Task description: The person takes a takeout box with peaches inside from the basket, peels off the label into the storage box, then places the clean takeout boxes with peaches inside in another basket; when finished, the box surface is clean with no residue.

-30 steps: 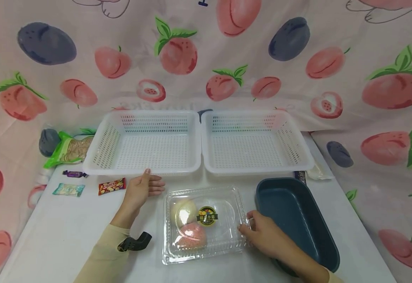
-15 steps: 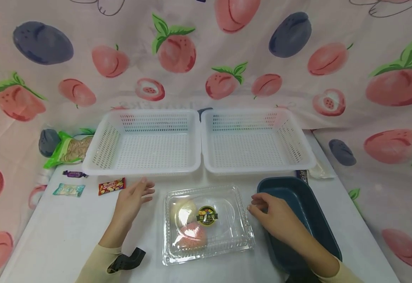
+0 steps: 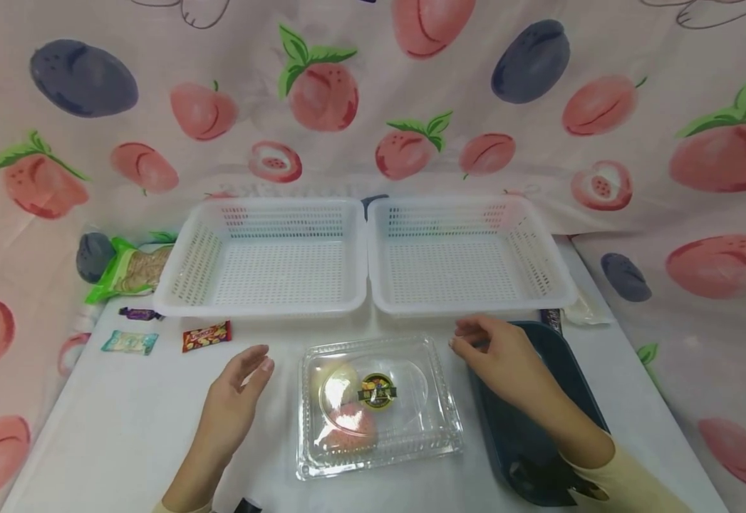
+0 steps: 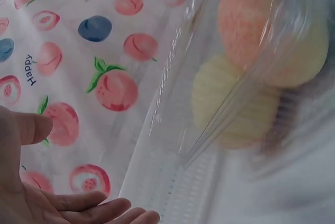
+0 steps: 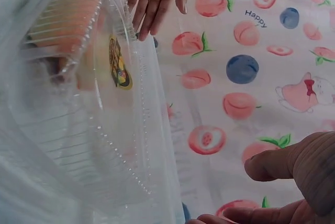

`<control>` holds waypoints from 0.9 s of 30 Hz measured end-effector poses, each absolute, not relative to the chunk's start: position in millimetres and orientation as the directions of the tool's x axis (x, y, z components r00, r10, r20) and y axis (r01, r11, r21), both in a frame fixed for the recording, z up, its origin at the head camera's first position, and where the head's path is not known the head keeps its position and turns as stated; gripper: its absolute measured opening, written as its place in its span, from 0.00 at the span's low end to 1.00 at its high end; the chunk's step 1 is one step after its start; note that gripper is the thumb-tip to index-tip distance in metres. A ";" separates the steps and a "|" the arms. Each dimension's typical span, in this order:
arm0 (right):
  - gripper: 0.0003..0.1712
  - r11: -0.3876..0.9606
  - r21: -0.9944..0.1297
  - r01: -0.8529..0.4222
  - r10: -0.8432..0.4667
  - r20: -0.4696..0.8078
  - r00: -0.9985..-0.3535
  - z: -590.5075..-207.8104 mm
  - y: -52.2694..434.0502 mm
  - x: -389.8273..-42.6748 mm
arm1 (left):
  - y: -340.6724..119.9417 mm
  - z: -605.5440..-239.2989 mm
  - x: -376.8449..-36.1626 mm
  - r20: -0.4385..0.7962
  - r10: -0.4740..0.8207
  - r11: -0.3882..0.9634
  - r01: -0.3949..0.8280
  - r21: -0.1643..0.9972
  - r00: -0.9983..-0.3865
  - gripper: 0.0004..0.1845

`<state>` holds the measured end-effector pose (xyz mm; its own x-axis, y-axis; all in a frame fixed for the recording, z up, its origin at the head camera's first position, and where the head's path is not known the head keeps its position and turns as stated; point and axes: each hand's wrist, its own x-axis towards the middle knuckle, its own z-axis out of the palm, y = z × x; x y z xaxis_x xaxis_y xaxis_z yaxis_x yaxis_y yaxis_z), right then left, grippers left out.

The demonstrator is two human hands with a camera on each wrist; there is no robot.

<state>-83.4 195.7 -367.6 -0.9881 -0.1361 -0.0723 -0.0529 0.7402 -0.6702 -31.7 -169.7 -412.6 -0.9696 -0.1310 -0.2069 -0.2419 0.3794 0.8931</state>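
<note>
Between both hands, near the front edge of the white table [image 3: 110,427], sits a clear plastic clamshell box [image 3: 377,402], lid closed; inside it, a pale yellow round fruit [image 3: 333,375] and a pink one [image 3: 347,422], touching, likely boxed so they stay together; round dark sticker [image 3: 376,391] on the lid, its yellow writing too small to read; left hand [image 3: 234,399] just left of the box, apart from it, fingers straight and relaxed, holding nothing; right hand [image 3: 497,356] just right of the box's far corner, over the rim of a dark blue oblong tub [image 3: 578,399], fingers loosely curled, nothing in its grip; the hands flank the box, probably so either can reach it; behind, two white perforated baskets [image 3: 266,260] [image 3: 469,256] side by side, rims touching, nothing in them; left of the baskets a green packet of biscuits [image 3: 125,271]; nearer, three small wrapped sweets, purple [image 3: 138,313], pale green [image 3: 130,343], red [image 3: 206,335], print unreadable; peach-print cloth [image 3: 373,107] backs the table; the wrist views show the word "Happy" [image 5: 256,18] on it.
</note>
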 end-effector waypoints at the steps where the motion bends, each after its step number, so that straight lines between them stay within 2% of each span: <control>1: 0.21 0.739 -0.671 -0.056 -0.140 -0.071 -0.988 -366.1 193.8 -84.6 | -168.6 -412.7 -28.9 -0.213 -0.126 0.370 -0.245 0.896 -0.969 0.30; 13: 0.18 0.702 -0.696 -0.154 -0.238 -0.025 -0.971 -361.8 166.2 -96.7 | -151.9 -425.2 -6.8 -0.266 -0.087 0.337 -0.280 0.899 -0.960 0.41; 27: 0.17 0.746 -0.642 -0.176 -0.304 -0.094 -0.948 -360.1 135.3 -101.5 | -129.7 -446.3 5.5 -0.331 -0.018 0.292 -0.322 0.900 -0.943 0.50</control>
<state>-101.5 135.3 -360.1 -0.9481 -0.3037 -0.0937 -0.1755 0.7460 -0.6423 5.5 -129.7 -446.3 -0.9433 -0.0184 -0.3314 -0.3220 0.2923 0.9005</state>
